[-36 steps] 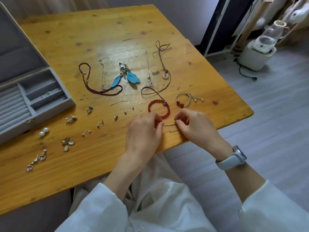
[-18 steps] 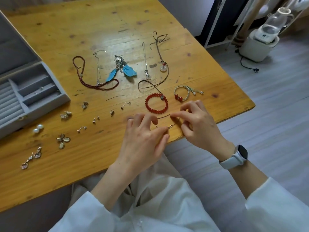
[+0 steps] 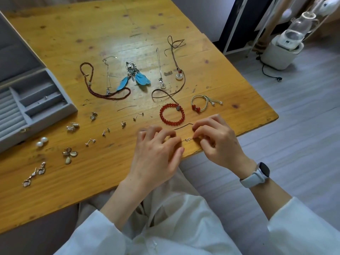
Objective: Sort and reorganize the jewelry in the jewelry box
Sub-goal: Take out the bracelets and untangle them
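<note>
A thin silver chain (image 3: 188, 139) lay stretched across the near edge of the wooden table (image 3: 110, 34), just below a red bead bracelet (image 3: 172, 114), its small clasp showing in the gap between two hands. The left hand (image 3: 156, 155) rested palm down with fingers loosely curled, fingertips touching one end of the chain, though whether they pinched it could not be told. The right hand (image 3: 217, 142), wrist bent inward, pinched the other end between curled thumb and forefinger.
</note>
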A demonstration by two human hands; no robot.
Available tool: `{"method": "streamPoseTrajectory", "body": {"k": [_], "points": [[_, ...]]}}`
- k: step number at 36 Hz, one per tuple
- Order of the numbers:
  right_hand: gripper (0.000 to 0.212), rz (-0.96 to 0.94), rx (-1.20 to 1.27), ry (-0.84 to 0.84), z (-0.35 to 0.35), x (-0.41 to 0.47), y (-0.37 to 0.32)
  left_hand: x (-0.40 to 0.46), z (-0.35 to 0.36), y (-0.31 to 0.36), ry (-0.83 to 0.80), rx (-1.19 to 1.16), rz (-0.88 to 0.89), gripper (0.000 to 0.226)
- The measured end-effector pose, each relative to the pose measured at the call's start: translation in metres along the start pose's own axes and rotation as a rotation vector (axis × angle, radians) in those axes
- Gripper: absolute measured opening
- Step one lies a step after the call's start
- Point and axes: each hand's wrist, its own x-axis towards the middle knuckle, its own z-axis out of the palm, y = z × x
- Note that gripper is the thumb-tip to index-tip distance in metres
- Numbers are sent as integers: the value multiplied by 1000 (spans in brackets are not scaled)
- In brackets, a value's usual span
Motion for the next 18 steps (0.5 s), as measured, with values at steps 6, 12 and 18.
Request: {"method": "streamPoseTrajectory", "body": {"k": [6,12,18], "points": [[22,63,72,40,3,8,-8,4,-3,-3,24,-75,-56,39],[23,65,135,43,11,34,-30,17,-29,-20,79,-93,-140,44],[30,7,169,-91,25,74,-71,16,-69,-56,170,-53,-240,35]]}}
